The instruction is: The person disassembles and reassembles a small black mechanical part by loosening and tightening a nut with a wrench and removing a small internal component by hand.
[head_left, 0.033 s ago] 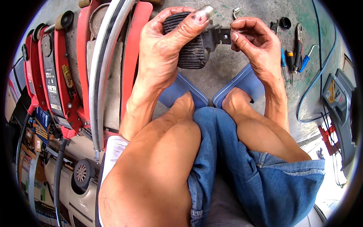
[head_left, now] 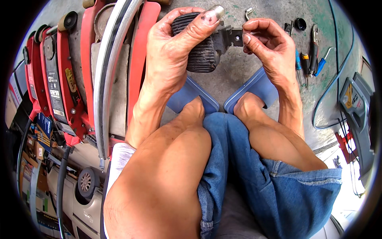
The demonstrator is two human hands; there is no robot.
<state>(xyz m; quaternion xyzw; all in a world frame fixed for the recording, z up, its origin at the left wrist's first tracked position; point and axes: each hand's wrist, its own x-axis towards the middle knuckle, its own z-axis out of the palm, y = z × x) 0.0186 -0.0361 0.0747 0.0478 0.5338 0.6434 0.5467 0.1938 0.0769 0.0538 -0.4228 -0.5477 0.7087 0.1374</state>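
Note:
My left hand is closed round a black, finely ribbed round part, its thumb lying over the top and its other fingers mostly hidden behind. From the right side of this part juts a dark metal bracket. A flat tab with a small bright spot sits at the bracket's end. My right hand pinches at the tab's outer edge, thumb against curled fingers. Whether those fingers also hold something small cannot be made out. The part is held up above the concrete floor, beyond my feet in blue slippers.
Red floor jacks and a curved black-and-silver strip stand close on my left. Pliers, screwdrivers, a blue-handled pick and a black cap lie at right. A blue hose and grey machine are farther right.

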